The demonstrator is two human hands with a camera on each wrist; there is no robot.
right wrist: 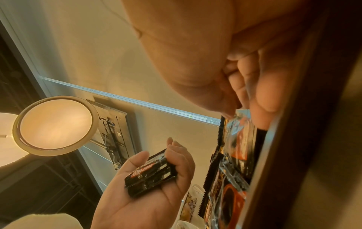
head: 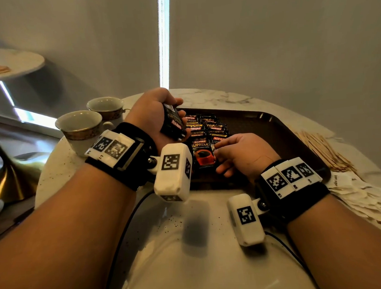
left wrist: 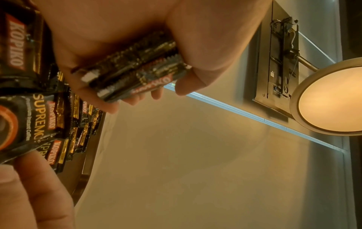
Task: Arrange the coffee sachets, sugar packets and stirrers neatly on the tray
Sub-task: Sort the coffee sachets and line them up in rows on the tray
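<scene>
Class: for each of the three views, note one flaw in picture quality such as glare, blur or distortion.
Head view: a bright window strip blows out and the wide lens bows the tray. Left wrist view: lamp glare, with the near sachet soft. Right wrist view: the close right hand is blurred.

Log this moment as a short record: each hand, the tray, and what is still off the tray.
left hand: grips a stack of coffee sachets, raised above the tray's left side
right hand: pinches the nearest sachet lying in the tray
tray: dark brown, holds overlapping rows of sachets at its left
stirrers: wooden, piled on the table right of the tray
sugar packets: pale, heaped on the table at the right
teacups: two, left of the tray
</scene>
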